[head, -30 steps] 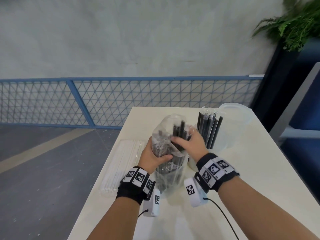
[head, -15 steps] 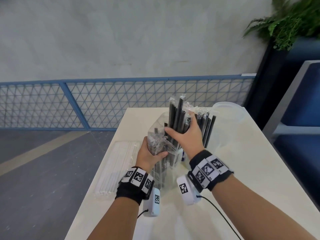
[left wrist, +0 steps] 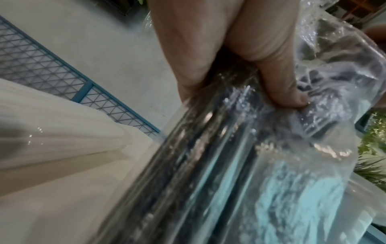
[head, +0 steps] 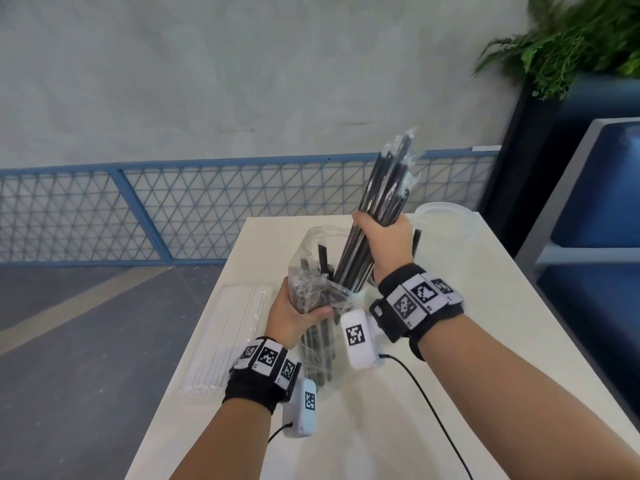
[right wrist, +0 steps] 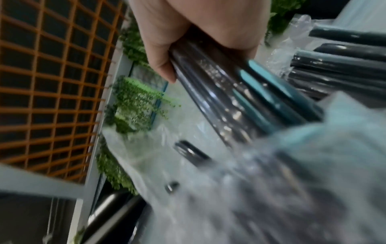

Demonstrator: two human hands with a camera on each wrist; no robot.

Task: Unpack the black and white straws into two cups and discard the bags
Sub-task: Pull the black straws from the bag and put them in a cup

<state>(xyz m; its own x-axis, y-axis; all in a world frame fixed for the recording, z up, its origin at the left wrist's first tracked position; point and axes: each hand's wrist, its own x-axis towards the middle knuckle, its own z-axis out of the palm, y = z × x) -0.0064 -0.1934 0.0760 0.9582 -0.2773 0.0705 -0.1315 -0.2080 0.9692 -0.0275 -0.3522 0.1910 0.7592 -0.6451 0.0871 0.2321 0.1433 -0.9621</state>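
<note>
Black straws [head: 377, 209] in a clear bag [head: 313, 268]; white straws [head: 232, 337] on a cream table [head: 485, 341]. Blue mesh fence [head: 173, 209]; wristbands [head: 420, 299] black-and-white checked, seemingly.

Crinkled glossy clear plastic bag [head: 313, 271] (film-thin) wraps shiny black plastic straws [head: 377, 202]; beside it, matt white table [head: 485, 341].

Soft, even daylight is seen in the head view, with faint shadows on the cream tabletop [head: 450, 341]. Edges are bowed by the wide lens. Both wrist views are motion-blurred; glare is caught on the crinkled clear plastic bag [left wrist: 240, 148].
</note>
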